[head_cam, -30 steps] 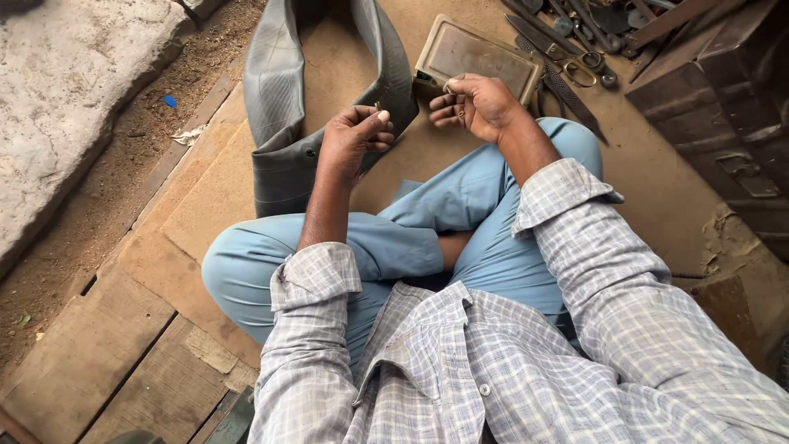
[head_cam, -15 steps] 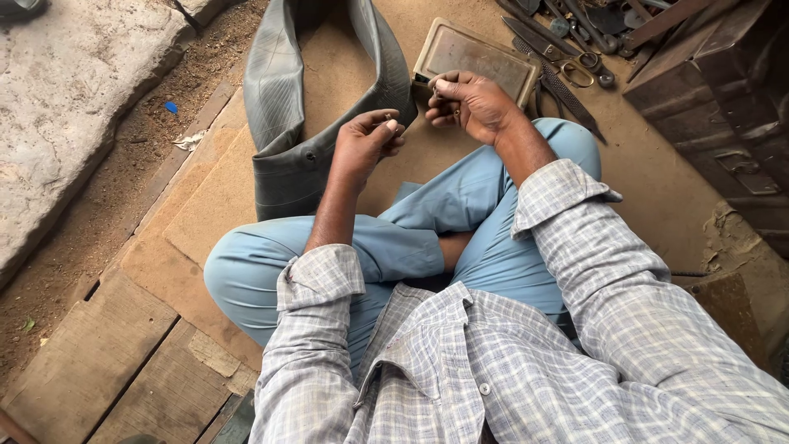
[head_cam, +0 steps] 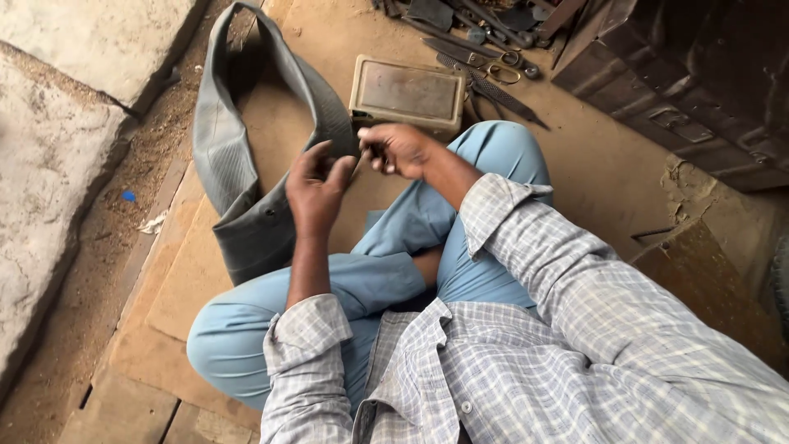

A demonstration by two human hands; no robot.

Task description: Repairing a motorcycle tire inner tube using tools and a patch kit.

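I sit cross-legged on flat boards in light blue trousers and a checked shirt. A grey rubber inner tube (head_cam: 234, 173) lies folded in a loop in front of my left knee. My left hand (head_cam: 316, 187) hovers just over the tube's right side with thumb and fingers spread and nothing in it. Close beside it, my right hand (head_cam: 400, 148) is closed, its fingertips pinching a small dark piece (head_cam: 367, 149) at the tube's edge. What the piece is cannot be made out.
A shallow beige rectangular tin (head_cam: 408, 92) rests on the floor just beyond my right hand. Scissors, files and other metal tools (head_cam: 485, 59) lie behind it. A dark metal structure (head_cam: 699, 74) stands at the right, a stone slab (head_cam: 49, 164) at the left.
Both hands have come closer together over the tube's right edge. My left hand's fingers have spread apart. The camera has shifted a little.
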